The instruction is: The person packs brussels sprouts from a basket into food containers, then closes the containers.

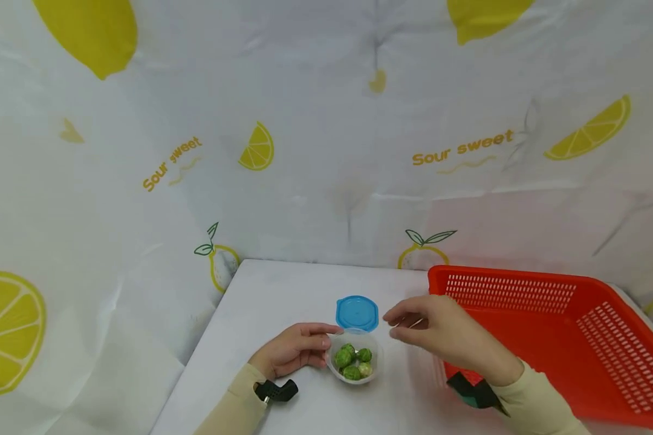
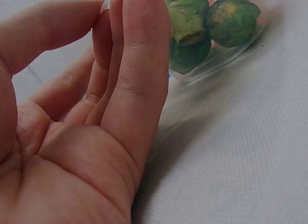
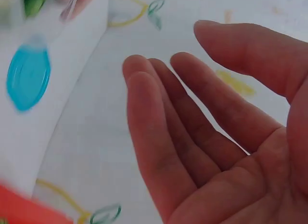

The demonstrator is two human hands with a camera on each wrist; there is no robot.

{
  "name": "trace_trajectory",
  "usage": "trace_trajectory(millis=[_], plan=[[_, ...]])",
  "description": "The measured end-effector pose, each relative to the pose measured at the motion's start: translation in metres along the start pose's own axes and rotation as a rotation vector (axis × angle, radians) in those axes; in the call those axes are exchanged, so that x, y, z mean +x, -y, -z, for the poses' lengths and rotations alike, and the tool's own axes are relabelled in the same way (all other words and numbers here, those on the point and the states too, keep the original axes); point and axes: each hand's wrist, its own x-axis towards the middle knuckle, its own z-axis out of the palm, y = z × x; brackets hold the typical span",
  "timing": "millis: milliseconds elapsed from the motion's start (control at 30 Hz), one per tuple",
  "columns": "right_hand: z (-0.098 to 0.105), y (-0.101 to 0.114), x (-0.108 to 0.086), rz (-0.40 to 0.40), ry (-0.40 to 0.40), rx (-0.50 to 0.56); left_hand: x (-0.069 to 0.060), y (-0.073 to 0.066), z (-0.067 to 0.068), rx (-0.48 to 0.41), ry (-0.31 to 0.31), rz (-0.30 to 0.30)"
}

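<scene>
A small clear plastic container stands on the white table and holds several green Brussels sprouts. My left hand is at its left side, with thumb and fingers pinching the rim. In the left wrist view the sprouts show through the clear wall beyond the fingers. A blue lid lies flat just behind the container. My right hand hovers right of the lid, with fingers loosely bent and apart from the thumb. The right wrist view shows nothing in that right hand.
A large red plastic basket with slotted walls stands at the right of the table, partly under my right forearm. Behind the table hangs a white cloth printed with lemons. The table's left edge runs beside my left arm.
</scene>
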Motion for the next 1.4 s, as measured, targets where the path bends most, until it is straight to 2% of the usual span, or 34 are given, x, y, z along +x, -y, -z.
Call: trace_trajectory(millis=[133,267,433,567,733,1033,1400], plan=[[0.031,-0.022,0.001,-0.086,-0.049,-0.029,-0.002,0.000,0.002,-0.001,0.018,-0.006],[0.054,-0.057,0.008,-0.148,-0.066,-0.050,-0.005,0.001,0.002,-0.010,0.000,-0.013],[0.063,-0.100,0.016,-0.204,-0.036,-0.075,-0.008,0.003,0.001,-0.026,0.001,-0.008],[0.064,-0.120,0.019,-0.262,-0.025,-0.080,-0.008,0.005,-0.001,-0.035,0.002,0.002],[0.066,-0.134,0.023,-0.333,-0.032,-0.065,-0.006,0.004,-0.002,-0.020,-0.001,0.003],[0.063,-0.157,0.031,-0.392,-0.021,-0.074,-0.004,0.000,-0.003,-0.008,0.010,-0.009],[0.056,-0.168,0.041,-0.403,-0.037,-0.121,-0.004,-0.003,-0.004,-0.013,0.012,-0.018]])
